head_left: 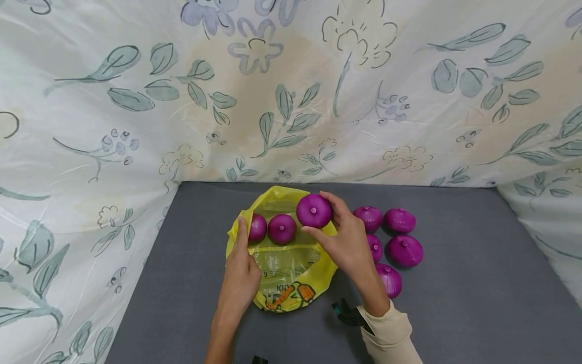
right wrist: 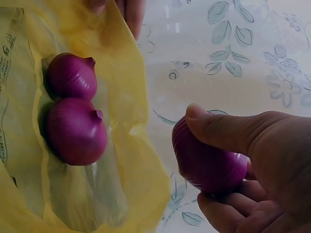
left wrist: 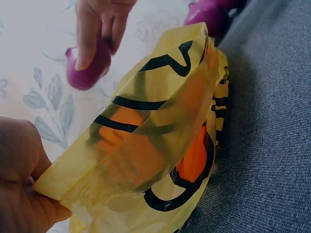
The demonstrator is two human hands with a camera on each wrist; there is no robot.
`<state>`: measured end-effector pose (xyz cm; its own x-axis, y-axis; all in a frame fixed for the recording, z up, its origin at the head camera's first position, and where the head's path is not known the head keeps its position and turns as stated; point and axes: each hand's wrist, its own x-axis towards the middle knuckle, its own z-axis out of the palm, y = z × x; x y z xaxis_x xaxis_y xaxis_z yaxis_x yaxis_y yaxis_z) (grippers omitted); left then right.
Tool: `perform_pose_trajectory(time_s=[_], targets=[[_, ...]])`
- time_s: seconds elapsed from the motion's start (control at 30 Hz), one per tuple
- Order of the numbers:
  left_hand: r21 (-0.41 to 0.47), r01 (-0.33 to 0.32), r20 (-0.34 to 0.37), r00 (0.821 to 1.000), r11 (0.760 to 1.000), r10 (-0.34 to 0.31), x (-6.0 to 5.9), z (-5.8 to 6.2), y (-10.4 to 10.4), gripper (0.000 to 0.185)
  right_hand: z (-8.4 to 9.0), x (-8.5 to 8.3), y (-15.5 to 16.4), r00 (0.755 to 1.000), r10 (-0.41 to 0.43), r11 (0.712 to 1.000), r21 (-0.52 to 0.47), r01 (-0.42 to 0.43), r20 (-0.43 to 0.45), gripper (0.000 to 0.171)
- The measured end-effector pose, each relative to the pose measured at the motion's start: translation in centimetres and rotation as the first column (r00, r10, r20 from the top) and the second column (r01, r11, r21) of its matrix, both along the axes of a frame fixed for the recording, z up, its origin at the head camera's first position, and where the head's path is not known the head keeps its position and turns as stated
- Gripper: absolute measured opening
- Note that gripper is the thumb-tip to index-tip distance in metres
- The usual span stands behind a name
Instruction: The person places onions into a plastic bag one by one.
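A yellow plastic bag (head_left: 291, 273) with printed orange and black drawings lies with its mouth spread wide. Inside it sit two purple onions side by side, one onion (head_left: 282, 229) near the middle and another onion (head_left: 257, 228) at the left. My left hand (head_left: 241, 275) pinches the bag's left rim between thumb and fingers, as the left wrist view shows up close. Over the bag's right side, my right hand (head_left: 347, 242) grips a third onion (head_left: 314, 211), thumb on one side and fingers on the other. In the right wrist view this held onion (right wrist: 206, 155) is apart from the bag.
Right of the bag, several more purple onions (head_left: 405, 251) stand grouped on the dark grey table (head_left: 473, 283); my right forearm partly hides some. A floral-patterned cloth (head_left: 291, 101) hangs behind the table and along its sides.
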<state>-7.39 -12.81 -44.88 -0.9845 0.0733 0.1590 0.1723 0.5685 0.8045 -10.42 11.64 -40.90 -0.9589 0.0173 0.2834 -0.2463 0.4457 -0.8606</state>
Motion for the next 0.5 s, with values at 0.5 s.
perform_pose_trajectory(time_s=[0.5], targets=[[0.004, -0.001, 0.004, 1.000, 1.000, 0.001, -0.08, -0.02, -0.06, 0.079, -0.91, -0.46, -0.78, 0.999, 0.026, 0.998, 0.062, -0.028, 0.033, 0.082]])
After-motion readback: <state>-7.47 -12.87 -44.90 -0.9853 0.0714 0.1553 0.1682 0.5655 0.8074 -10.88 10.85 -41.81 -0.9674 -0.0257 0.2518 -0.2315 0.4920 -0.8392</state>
